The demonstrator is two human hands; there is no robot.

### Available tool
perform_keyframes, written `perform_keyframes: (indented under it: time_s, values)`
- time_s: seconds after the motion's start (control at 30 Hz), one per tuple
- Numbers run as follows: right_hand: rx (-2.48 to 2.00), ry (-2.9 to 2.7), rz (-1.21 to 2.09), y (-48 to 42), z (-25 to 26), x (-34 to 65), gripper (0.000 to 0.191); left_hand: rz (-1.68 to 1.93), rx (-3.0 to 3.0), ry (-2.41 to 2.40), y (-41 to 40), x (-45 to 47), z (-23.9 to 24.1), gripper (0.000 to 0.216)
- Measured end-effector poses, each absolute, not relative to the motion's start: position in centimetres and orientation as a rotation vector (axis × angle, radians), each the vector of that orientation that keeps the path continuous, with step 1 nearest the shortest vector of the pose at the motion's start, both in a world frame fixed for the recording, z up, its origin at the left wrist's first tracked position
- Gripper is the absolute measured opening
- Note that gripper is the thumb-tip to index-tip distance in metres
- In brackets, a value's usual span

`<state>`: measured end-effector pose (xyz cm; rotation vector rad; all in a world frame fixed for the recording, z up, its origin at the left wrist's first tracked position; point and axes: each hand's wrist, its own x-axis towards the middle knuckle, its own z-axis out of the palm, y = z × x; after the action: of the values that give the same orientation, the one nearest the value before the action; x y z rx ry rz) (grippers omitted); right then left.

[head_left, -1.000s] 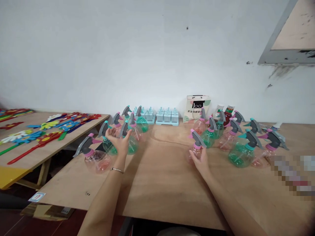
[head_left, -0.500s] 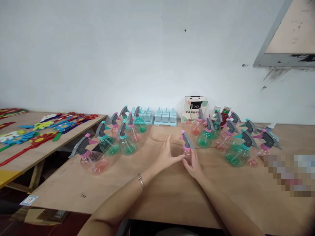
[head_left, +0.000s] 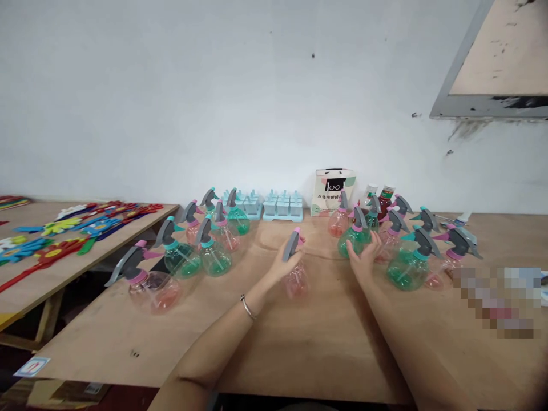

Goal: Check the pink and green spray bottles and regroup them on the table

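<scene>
My left hand point(head_left: 281, 267) is closed round the neck of a pink spray bottle point(head_left: 296, 281) with a grey trigger head, at the middle of the table. The bottle's clear pink body hangs below the fingers; whether it touches the wood I cannot tell. Off to the right, my right hand point(head_left: 363, 261) is open, thumb and fingers apart, in front of a green spray bottle point(head_left: 353, 235). Whether it touches that bottle is unclear. Another green spray bottle point(head_left: 406, 269) stands farther right, and a pink spray bottle point(head_left: 154, 291) at the far left.
Several more pink and green spray bottles stand in groups on both sides of the wooden table point(head_left: 274, 354). Against the wall are pale blue ice-pop moulds point(head_left: 282, 206), a paper bag point(head_left: 331, 194) and red bottles point(head_left: 386, 202). Felt flowers point(head_left: 64, 251) cover a table at left.
The pink spray bottle has moved left, from my right hand into my left. My right hand has let go and reached right to the green spray bottle. The view has shifted slightly right.
</scene>
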<state>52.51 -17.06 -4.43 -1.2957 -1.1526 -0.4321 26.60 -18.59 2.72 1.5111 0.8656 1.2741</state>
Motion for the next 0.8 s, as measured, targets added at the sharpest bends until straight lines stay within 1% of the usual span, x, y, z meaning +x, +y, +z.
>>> perform_keyframes:
  time_s: [0.07, 0.13, 0.27, 0.47, 0.67, 0.8]
  values:
    - [-1.365, -1.124, -0.378, -15.1, -4.7, 53.5, 0.084, 1.256, 1.432, 0.898, -18.5, 25.5, 4.1, 0.032]
    - [-1.422, -1.098, -0.310, -13.8, -5.2, 53.9, 0.089, 1.249, 1.351, 0.905, -18.6, 24.6, 5.4, 0.031]
    - [-1.420, -1.102, -0.209, -13.8, -6.2, 52.4, 0.080, 1.180, 1.224, 0.777, -18.8, 23.5, 7.0, 0.030]
    - [-1.256, -1.280, -0.050, -18.3, -7.4, 47.1, 0.072, 1.112, 1.160, 0.679, -19.0, 23.4, 7.7, 0.031]
    - [-1.248, -1.338, 0.093, -21.1, -7.7, 45.1, 0.072, 1.072, 1.163, 0.659, -19.5, 23.5, 8.3, 0.037]
    - [-1.263, -1.334, 0.138, -21.1, -7.7, 45.3, 0.076, 1.150, 1.100, 0.760, -19.4, 23.7, 7.8, 0.035]
